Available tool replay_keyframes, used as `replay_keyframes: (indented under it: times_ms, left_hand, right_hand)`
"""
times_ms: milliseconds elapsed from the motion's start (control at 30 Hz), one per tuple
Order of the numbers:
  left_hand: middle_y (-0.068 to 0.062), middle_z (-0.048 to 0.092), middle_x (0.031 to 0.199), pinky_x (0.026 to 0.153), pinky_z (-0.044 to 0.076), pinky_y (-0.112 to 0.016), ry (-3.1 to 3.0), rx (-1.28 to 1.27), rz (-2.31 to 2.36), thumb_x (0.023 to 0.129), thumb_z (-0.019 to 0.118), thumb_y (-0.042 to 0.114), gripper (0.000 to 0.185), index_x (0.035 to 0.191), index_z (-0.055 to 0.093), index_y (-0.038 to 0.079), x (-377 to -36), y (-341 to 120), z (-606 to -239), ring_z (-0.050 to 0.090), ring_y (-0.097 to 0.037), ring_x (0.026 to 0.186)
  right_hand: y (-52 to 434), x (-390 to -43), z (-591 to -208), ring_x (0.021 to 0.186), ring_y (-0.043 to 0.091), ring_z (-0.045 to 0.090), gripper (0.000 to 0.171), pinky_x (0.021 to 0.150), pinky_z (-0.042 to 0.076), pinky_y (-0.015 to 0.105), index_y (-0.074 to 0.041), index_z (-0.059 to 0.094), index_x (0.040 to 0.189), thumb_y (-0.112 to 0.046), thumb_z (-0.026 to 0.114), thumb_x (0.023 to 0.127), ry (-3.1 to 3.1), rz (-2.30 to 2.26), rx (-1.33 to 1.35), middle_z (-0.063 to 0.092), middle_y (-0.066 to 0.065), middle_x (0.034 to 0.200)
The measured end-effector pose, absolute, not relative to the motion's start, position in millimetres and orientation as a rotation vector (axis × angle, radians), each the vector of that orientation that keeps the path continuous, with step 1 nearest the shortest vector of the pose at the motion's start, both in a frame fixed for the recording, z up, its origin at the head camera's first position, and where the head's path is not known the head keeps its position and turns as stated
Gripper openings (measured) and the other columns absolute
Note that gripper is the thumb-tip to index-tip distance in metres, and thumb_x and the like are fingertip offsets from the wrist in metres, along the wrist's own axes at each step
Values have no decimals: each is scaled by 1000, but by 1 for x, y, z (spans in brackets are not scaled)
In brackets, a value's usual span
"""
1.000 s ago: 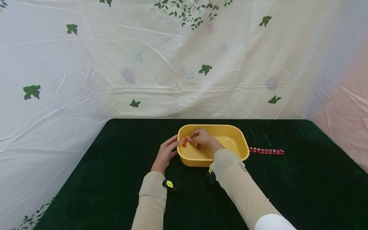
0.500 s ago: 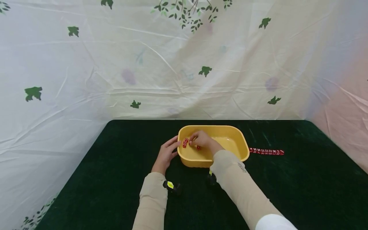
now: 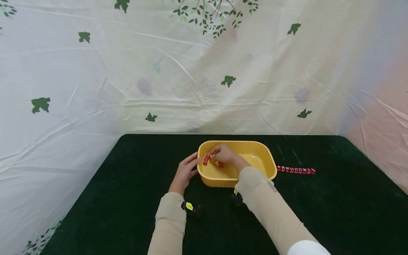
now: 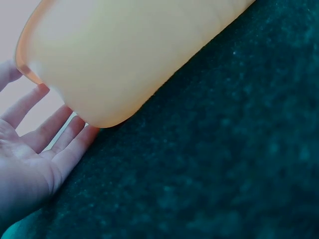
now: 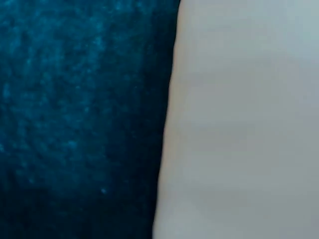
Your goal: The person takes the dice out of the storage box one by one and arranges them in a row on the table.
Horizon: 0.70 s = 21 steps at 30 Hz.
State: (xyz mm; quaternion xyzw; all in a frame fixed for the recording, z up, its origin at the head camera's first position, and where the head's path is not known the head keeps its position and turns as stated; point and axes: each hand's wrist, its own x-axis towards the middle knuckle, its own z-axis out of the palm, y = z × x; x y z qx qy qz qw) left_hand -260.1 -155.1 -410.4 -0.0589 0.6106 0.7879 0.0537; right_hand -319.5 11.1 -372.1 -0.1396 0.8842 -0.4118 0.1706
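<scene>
A yellow plastic tub (image 3: 251,143) stands on the dark green tablecloth (image 3: 127,184). My right hand (image 3: 224,154) reaches into its left half with fingers curled, pinching a red die (image 3: 211,156). More red dice lie beside it: a short row (image 3: 205,159) to the left and one (image 3: 220,164) below the hand. My left hand (image 3: 186,170) rests flat against the tub's left outer wall with straight fingers. The left wrist view shows those fingers (image 4: 60,142) against the tub wall (image 4: 129,55). The right wrist view shows only a blurred pale surface and green cloth.
A long row of red dice (image 3: 295,170) lies on the cloth just right of the tub. A leaf-printed white sheet (image 3: 204,71) hangs behind and beside the table. Black wrist cameras (image 3: 190,208) sit on both sleeves.
The head view has tipped a little, so everything sits slightly lower. Both hands stay where they were; the right fingers keep working at the dice.
</scene>
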Motion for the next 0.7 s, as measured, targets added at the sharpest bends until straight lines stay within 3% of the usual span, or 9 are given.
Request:
replay_keyframes:
  times_ms: [267, 500, 700]
  left_hand:
    - [-3, 48, 121, 83, 41, -37, 1857, -208, 2397, 82, 58, 18, 38, 119, 53, 13, -260, -155, -411, 47, -19, 105]
    - [-3, 48, 121, 84, 40, -38, 1862, -207, 2405, 81, 60, 20, 39, 119, 53, 14, -260, -156, -410, 46, -19, 106]
    - [-2, 48, 120, 83, 41, -37, 1858, -199, 2400, 81, 59, 20, 38, 119, 53, 14, -261, -154, -412, 47, -18, 105]
  right_hand:
    - [21, -320, -357, 72, 21, 53, 15, 62, 46, 27, 0, 62, 95, -6, 57, 82, 2558, -1178, -506, 58, 10, 87]
    - [41, -321, -338, 76, 19, 52, 18, 65, 45, 27, 0, 63, 95, -11, 59, 81, 2643, -1159, -563, 60, 9, 89]
    - [67, -321, -326, 81, 25, 53, 19, 71, 46, 34, 1, 61, 98, -10, 56, 83, 2633, -1180, -583, 61, 11, 90]
